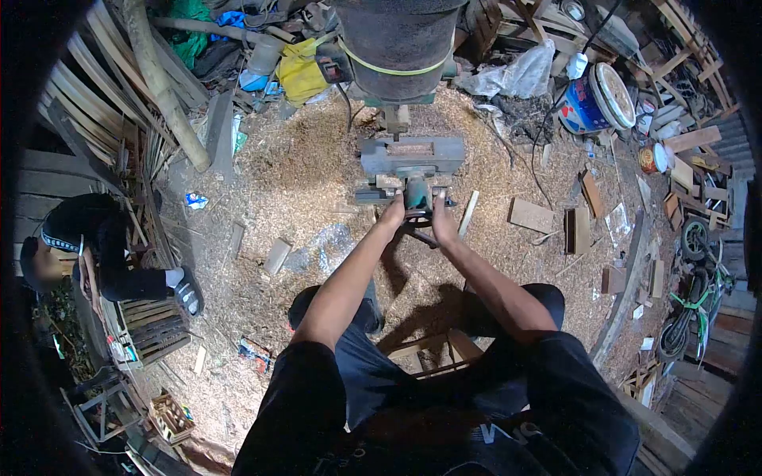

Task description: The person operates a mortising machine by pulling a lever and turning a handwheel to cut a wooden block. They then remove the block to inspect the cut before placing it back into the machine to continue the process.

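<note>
My left hand (391, 213) and my right hand (444, 222) are at the near side of a machine's work table, one on each side of a dark handwheel (419, 213). Both appear closed around its rim, thumbs pointing forward; the undersides of my fingers are hidden. Just beyond them, a grey block of wood (373, 157) with a long slot cut in its top lies across the vise (384, 182). Above it hangs the machine's large dark motor housing (397, 59), with a yellowish band around it.
Wood shavings (278, 174) cover the floor. At left, a person (99, 246) sits on a slatted wooden seat. Wood offcuts (530, 215) and a blue-and-white bucket (586, 103) lie to the right, near a small motorbike (698, 293). Long wooden strips (95, 87) lean at upper left.
</note>
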A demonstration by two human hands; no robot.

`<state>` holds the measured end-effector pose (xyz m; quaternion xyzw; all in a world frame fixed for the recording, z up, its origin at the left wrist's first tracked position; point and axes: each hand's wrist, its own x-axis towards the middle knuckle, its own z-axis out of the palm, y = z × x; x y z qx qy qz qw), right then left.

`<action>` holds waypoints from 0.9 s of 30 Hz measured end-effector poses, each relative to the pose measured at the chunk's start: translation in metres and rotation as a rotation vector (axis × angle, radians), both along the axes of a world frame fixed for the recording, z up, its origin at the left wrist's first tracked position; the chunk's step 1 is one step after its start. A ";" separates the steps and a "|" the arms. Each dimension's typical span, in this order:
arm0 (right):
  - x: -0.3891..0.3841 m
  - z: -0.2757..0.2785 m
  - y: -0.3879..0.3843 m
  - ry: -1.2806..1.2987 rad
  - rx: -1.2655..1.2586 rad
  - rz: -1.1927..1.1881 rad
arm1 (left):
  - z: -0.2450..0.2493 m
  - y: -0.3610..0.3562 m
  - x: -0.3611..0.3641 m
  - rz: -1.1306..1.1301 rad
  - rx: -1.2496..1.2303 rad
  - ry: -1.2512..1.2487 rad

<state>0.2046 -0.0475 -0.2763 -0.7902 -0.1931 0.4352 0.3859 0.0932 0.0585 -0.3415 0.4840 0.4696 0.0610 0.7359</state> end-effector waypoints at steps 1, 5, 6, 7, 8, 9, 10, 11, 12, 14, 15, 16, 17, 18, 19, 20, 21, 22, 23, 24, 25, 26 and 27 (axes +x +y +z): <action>-0.002 0.016 0.003 0.141 0.156 -0.058 | -0.001 0.002 0.001 -0.009 0.012 -0.030; 0.008 0.037 0.006 0.178 0.292 -0.142 | 0.081 -0.012 0.009 0.045 -0.066 0.042; 0.010 0.031 0.008 0.066 0.212 -0.130 | 0.097 -0.015 0.008 0.046 -0.009 0.088; 0.007 0.016 0.009 -0.148 0.138 -0.210 | 0.087 -0.013 0.005 0.023 0.032 0.124; 0.005 -0.011 0.006 -0.113 0.095 -0.144 | 0.062 -0.011 0.001 0.005 -0.007 0.081; 0.005 -0.043 0.002 -0.080 0.053 -0.076 | 0.030 -0.005 -0.002 -0.012 -0.046 0.035; 0.003 -0.045 0.003 -0.049 0.013 -0.008 | 0.039 -0.001 -0.003 -0.028 -0.082 -0.013; -0.001 -0.049 0.005 -0.197 -0.042 -0.004 | 0.047 -0.002 -0.004 0.008 -0.045 0.086; 0.004 -0.015 0.002 0.034 0.055 -0.051 | 0.059 -0.002 -0.005 0.014 -0.047 0.063; 0.028 0.070 -0.005 0.490 0.247 -0.152 | 0.070 -0.003 -0.003 0.022 -0.057 0.012; 0.041 0.065 -0.004 0.410 0.238 -0.146 | 0.068 -0.005 0.001 0.012 -0.071 0.016; 0.054 0.052 0.003 0.331 0.235 -0.133 | 0.064 -0.002 0.004 0.008 -0.078 0.019; 0.053 0.035 0.004 0.275 0.210 -0.105 | 0.060 0.000 0.005 0.002 -0.084 0.028; 0.052 0.015 0.006 0.219 0.184 -0.078 | 0.057 -0.003 0.003 -0.007 -0.097 0.043; 0.043 -0.011 0.002 0.179 0.140 -0.036 | 0.083 -0.008 0.002 0.001 -0.087 0.085; 0.034 -0.024 -0.001 0.137 0.098 0.004 | 0.070 -0.007 0.000 -0.002 -0.085 0.027; 0.016 -0.016 -0.002 0.143 0.001 0.071 | 0.046 -0.003 -0.001 -0.002 -0.083 -0.036; 0.008 -0.005 0.002 -0.115 -0.196 0.187 | 0.032 0.000 -0.002 0.000 -0.082 -0.098; 0.016 0.015 0.003 0.011 -0.097 0.212 | 0.039 0.001 0.000 0.017 -0.094 -0.047; 0.023 0.037 0.002 0.143 -0.003 0.230 | 0.053 0.000 0.000 0.029 -0.113 0.010; 0.022 0.063 0.004 0.222 0.116 0.101 | 0.061 -0.003 0.003 0.043 -0.133 0.059; 0.021 0.090 0.009 0.294 0.235 -0.024 | 0.053 -0.002 0.005 0.001 -0.147 0.023; 0.023 0.104 0.013 0.363 0.358 -0.144 | 0.038 0.001 0.005 -0.038 -0.155 -0.014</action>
